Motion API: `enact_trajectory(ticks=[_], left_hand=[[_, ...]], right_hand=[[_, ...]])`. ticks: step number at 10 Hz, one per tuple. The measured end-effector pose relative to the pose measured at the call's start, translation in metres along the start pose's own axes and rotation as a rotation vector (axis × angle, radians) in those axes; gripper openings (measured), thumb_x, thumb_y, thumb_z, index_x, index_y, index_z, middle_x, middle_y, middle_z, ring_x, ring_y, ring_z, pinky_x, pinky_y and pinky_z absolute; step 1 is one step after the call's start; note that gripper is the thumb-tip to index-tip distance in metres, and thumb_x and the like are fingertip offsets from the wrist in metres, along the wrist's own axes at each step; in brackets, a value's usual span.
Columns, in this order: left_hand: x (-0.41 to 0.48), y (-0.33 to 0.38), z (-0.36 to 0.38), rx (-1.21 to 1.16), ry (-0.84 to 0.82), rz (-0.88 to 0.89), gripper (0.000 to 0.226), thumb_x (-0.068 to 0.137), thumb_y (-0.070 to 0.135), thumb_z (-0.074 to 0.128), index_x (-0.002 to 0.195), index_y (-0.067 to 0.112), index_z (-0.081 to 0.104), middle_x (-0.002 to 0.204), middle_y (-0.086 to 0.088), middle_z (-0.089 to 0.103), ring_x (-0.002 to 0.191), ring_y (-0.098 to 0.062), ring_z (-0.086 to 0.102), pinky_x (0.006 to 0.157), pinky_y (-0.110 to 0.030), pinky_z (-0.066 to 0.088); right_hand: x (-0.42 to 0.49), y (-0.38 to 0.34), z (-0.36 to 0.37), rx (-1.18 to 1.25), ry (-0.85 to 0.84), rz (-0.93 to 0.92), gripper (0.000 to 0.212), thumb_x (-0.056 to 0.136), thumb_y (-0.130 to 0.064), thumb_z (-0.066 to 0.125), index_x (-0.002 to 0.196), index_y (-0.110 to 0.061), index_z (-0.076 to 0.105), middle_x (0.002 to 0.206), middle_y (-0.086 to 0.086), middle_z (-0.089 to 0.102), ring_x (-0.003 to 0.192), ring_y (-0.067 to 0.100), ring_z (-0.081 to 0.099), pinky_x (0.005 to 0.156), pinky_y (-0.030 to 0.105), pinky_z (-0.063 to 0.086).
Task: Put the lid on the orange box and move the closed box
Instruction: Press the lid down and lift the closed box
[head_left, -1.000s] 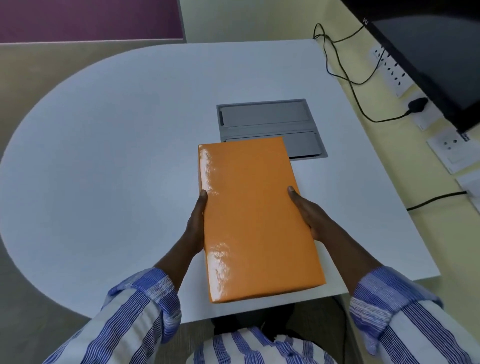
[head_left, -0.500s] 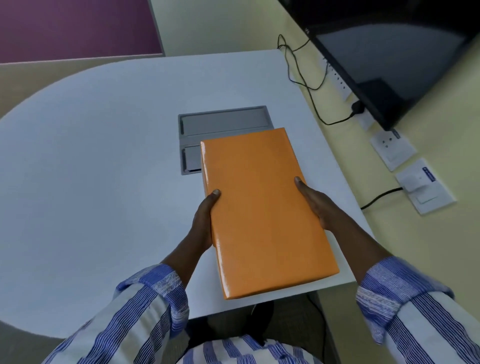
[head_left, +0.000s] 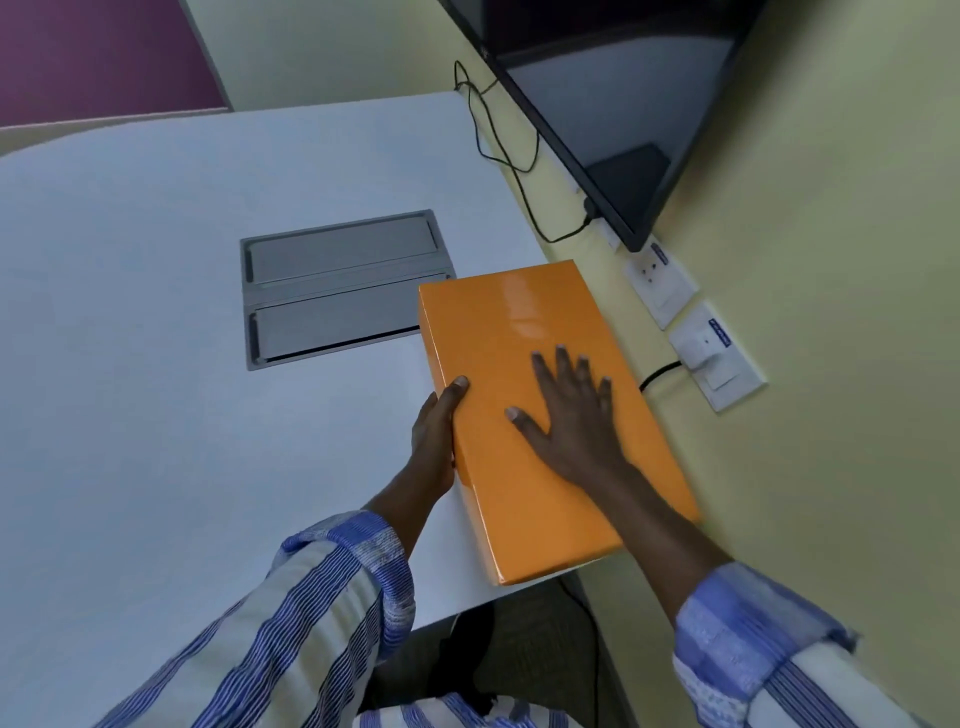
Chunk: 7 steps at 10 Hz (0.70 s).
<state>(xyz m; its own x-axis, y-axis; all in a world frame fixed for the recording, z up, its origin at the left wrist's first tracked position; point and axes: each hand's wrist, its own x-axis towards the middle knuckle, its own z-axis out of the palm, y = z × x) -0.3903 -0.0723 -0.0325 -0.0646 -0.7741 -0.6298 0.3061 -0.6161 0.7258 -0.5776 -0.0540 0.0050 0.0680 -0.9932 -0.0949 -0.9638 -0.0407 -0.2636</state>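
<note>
The closed orange box (head_left: 498, 338), glossy with its lid on, lies at the right edge of the white table (head_left: 156, 364), its near right corner past the table's edge. My left hand (head_left: 434, 441) grips the box's left side, thumb on the lid. My right hand (head_left: 571, 415) rests flat on top of the lid with the fingers spread.
A grey recessed cable hatch (head_left: 337, 291) sits in the table just left of the box. On the yellow wall to the right are a dark monitor (head_left: 597, 104), black cables (head_left: 498, 135) and white sockets (head_left: 717, 358).
The box has moved to the right, from in front of the hatch to the table's right edge. My right hand has shifted from the box's right side onto the lid.
</note>
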Motion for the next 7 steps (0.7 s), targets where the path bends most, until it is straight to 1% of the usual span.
enact_trajectory(ticks=[1, 2, 3, 5, 6, 7], left_hand=[[0.002, -0.003, 0.015, 0.022, -0.009, -0.043, 0.065, 0.078, 0.07, 0.067, 0.133, 0.038, 0.053, 0.124, 0.001, 0.069, 0.11, -0.023, 0.067, 0.075, -0.04, 0.054], [0.005, -0.005, 0.024, 0.056, -0.047, -0.079, 0.066, 0.081, 0.072, 0.063, 0.135, 0.038, 0.048, 0.124, 0.002, 0.067, 0.109, -0.022, 0.064, 0.072, -0.038, 0.052], [0.006, -0.003, 0.034, 0.084, -0.081, -0.115, 0.065, 0.083, 0.072, 0.059, 0.137, 0.039, 0.044, 0.12, 0.005, 0.065, 0.108, -0.02, 0.062, 0.073, -0.039, 0.052], [0.003, 0.002, 0.043, 0.121, -0.109, -0.116, 0.065, 0.087, 0.073, 0.054, 0.141, 0.039, 0.04, 0.12, 0.008, 0.064, 0.106, -0.016, 0.062, 0.07, -0.037, 0.051], [0.005, 0.003, 0.039, 0.155, -0.123, -0.08, 0.062, 0.086, 0.074, 0.053, 0.135, 0.039, 0.041, 0.111, 0.015, 0.063, 0.099, -0.009, 0.061, 0.074, -0.036, 0.052], [0.006, 0.007, 0.03, 0.263, -0.09, 0.021, 0.084, 0.08, 0.08, 0.049, 0.147, 0.029, 0.041, 0.13, 0.009, 0.063, 0.114, -0.013, 0.062, 0.107, -0.051, 0.047]], right_hand=[[-0.003, 0.004, 0.013, -0.063, -0.03, -0.003, 0.084, 0.09, -0.079, 0.017, 0.16, -0.034, 0.003, 0.169, 0.008, -0.008, 0.154, 0.036, -0.01, 0.12, 0.065, -0.003], [-0.001, 0.013, 0.015, -0.094, -0.017, 0.014, 0.084, 0.091, -0.078, 0.015, 0.16, -0.034, 0.004, 0.169, 0.009, -0.009, 0.154, 0.037, -0.011, 0.119, 0.066, -0.003], [0.0, 0.023, 0.011, -0.098, -0.023, 0.024, 0.083, 0.091, -0.078, 0.016, 0.16, -0.034, 0.002, 0.169, 0.009, -0.01, 0.154, 0.037, -0.012, 0.119, 0.066, -0.003], [-0.001, 0.025, 0.005, -0.115, -0.041, 0.03, 0.083, 0.092, -0.077, 0.015, 0.16, -0.033, 0.001, 0.169, 0.009, -0.01, 0.154, 0.036, -0.013, 0.12, 0.065, -0.004], [-0.001, 0.024, 0.004, -0.108, -0.044, 0.04, 0.082, 0.093, -0.076, 0.02, 0.161, -0.032, 0.002, 0.169, 0.009, -0.01, 0.154, 0.037, -0.013, 0.119, 0.066, -0.003], [0.001, 0.007, 0.001, -0.052, -0.012, 0.099, 0.083, 0.095, -0.072, 0.027, 0.161, -0.027, 0.007, 0.169, 0.013, -0.005, 0.154, 0.039, -0.009, 0.119, 0.066, -0.003]])
